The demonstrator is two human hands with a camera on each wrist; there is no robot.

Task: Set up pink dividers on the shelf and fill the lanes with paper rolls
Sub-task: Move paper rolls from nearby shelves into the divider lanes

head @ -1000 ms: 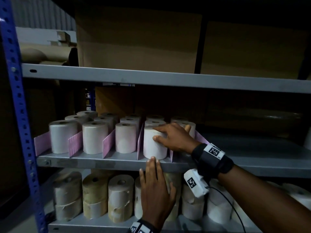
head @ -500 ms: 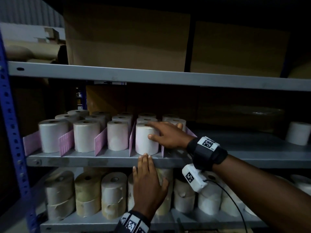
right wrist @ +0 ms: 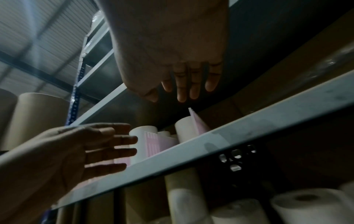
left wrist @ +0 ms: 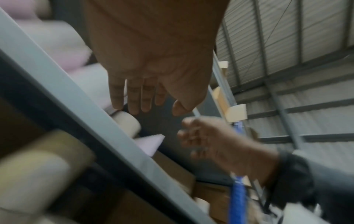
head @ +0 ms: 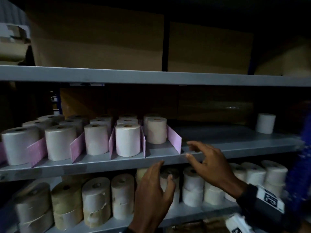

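The middle shelf (head: 235, 148) carries paper rolls standing on end in front-to-back lanes, separated by upright pink dividers (head: 77, 147) set on edge; this arrangement appears intended to keep each file of rolls straight and stop them drifting sideways. Four lanes on the left are filled to the front. The fifth lane, bounded on its right by the rightmost divider (head: 174, 138), holds a cream roll (head: 156, 130) set back from the edge, with bare shelf in front of it. One white roll (head: 265, 123) stands alone at the far right, well apart from the lanes.

The right hand (head: 207, 163) hovers at the shelf's near edge, just right of the last divider, fingers spread and loosely bent, holding nothing. The left hand (head: 154, 189) sits below the shelf lip, in front of the stacked rolls (head: 94, 200) of the lower shelf, fingers extended, also empty.

Judgement: the fifth lane needs a front roll.
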